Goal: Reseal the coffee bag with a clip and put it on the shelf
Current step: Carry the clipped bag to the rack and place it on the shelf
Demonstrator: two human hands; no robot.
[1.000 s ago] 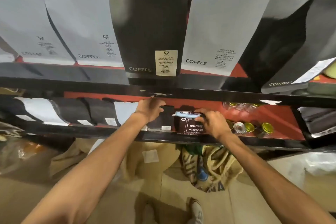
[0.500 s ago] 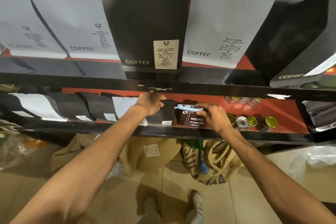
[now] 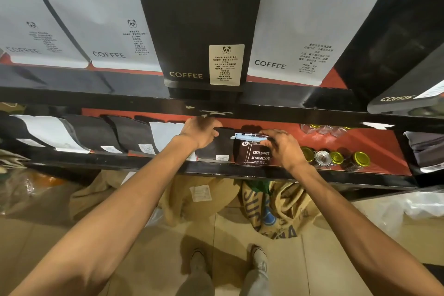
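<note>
A dark brown coffee bag (image 3: 251, 155) marked BAKED.COFFEE stands upright on the lower shelf (image 3: 240, 173), near its front edge. A pale blue clip (image 3: 248, 137) is clamped across its folded top. My right hand (image 3: 282, 148) grips the bag's right side and top, fingers over the clip's right end. My left hand (image 3: 200, 133) rests on the top of a black pouch (image 3: 216, 149) just left of the bag, fingers curled over its top edge.
A row of black and white pouches (image 3: 96, 134) fills the lower shelf to the left. Small jars with gold lids (image 3: 336, 157) stand to the right. Large COFFEE bags (image 3: 201, 31) line the upper shelf. Burlap sacks (image 3: 271, 209) lie on the floor below.
The clipped bag has settled a little farther back on the shelf with my right hand still on it. My left hand stays on the black pouch. The view has tilted slightly.
</note>
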